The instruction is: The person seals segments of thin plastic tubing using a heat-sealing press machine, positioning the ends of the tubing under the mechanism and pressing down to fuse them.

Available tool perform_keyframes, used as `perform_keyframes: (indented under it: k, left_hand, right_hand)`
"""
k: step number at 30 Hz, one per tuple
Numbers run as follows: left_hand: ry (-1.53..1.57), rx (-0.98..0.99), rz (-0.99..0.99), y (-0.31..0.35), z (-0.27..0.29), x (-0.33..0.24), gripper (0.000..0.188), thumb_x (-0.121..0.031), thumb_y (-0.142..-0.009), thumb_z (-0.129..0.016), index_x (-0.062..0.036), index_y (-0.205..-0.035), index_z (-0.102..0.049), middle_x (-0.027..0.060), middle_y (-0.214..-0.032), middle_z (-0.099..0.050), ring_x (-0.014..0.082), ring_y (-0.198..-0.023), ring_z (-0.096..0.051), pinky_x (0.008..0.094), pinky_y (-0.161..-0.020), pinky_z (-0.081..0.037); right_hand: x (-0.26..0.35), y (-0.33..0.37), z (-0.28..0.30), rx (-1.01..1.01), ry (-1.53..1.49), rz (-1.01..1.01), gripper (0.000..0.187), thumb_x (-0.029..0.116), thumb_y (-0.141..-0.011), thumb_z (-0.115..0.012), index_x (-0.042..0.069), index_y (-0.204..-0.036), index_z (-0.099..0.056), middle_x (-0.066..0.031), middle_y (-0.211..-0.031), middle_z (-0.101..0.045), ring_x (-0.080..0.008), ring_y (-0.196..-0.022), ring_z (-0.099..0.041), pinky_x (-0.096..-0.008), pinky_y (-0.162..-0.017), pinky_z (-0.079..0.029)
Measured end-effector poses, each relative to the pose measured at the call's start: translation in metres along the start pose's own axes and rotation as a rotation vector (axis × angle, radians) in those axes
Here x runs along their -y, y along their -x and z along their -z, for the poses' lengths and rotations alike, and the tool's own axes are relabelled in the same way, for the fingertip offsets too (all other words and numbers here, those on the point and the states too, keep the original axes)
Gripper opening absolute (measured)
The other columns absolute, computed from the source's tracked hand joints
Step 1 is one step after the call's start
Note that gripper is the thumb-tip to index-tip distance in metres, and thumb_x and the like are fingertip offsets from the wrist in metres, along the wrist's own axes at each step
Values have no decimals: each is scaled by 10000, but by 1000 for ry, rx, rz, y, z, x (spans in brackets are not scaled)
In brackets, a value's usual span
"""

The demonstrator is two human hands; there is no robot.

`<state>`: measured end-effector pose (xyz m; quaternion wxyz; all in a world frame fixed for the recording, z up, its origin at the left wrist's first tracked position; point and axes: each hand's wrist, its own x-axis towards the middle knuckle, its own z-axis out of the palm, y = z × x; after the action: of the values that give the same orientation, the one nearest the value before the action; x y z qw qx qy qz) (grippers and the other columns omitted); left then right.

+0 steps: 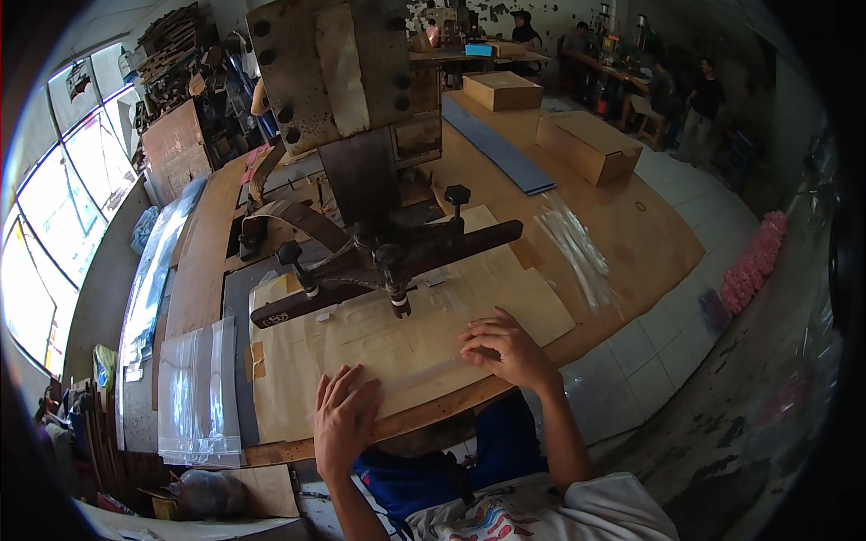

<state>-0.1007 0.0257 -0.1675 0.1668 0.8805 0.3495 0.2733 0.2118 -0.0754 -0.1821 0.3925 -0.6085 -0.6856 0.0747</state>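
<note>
My left hand (345,408) rests at the near edge of a tan sheet-covered work surface (307,397), fingers stretched forward and lying nearly flat. To its right my right hand (510,350) lies on the same sheet, its fingers spread and slightly bent. A thin clear plastic strip (422,372) stretches between the two hands, its ends near or under my fingers. Just beyond, a dark metal press bar (478,242) with black knobs crosses above the sheet. Small pale pieces sit under the bar.
Clear plastic sheets (200,388) lie at the left, and a bundle of clear strips (577,257) at the right. Behind them are a long blue-grey strip (496,144) and cardboard boxes (591,149). The heavy press head (347,72) stands ahead. Other people are at the far tables.
</note>
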Motion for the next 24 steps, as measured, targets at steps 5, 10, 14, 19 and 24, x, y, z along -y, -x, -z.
perform_keyframes:
  k: [5,10,14,19,24]
  left_hand:
    - [6,3,-8,1,-1,1,276,-170,-901,-723,-116,-1167,-769,135,-1388,-646,348,-1376,-540,530,-1219,-316]
    - [1,-1,-1,1,-2,-1,278,-163,-898,-723,-114,-1168,-769,136,-1383,-648,351,-1371,-545,530,-1218,-318]
    - [3,-9,-6,1,-2,-1,278,-158,-892,-724,-113,-1163,-769,136,-1378,-652,352,-1366,-548,531,-1218,-320]
    - [6,-10,-11,1,-1,0,277,-150,-888,-726,-112,-1158,-770,135,-1375,-654,353,-1364,-551,532,-1215,-326]
    - [2,-19,-10,2,-3,-1,274,-151,-885,-731,-109,-1153,-772,132,-1372,-658,354,-1362,-553,531,-1213,-329]
  right_hand:
    - [-1,1,0,8,14,5,197,293,-957,-739,101,-995,-765,-7,-1133,-745,-209,-1185,-654,-506,-1214,-308]
    - [-1,1,0,13,7,0,207,302,-960,-737,100,-993,-763,-5,-1132,-743,-210,-1188,-652,-508,-1216,-307]
    - [-2,2,-1,3,5,2,213,307,-961,-735,99,-994,-763,-6,-1130,-743,-211,-1190,-650,-507,-1215,-307]
    - [-2,2,-1,7,8,10,216,309,-962,-734,98,-999,-767,-9,-1132,-746,-212,-1203,-645,-502,-1215,-307]
    - [-3,3,-1,9,-1,-2,219,310,-964,-734,97,-997,-770,-9,-1135,-750,-209,-1219,-640,-496,-1216,-302]
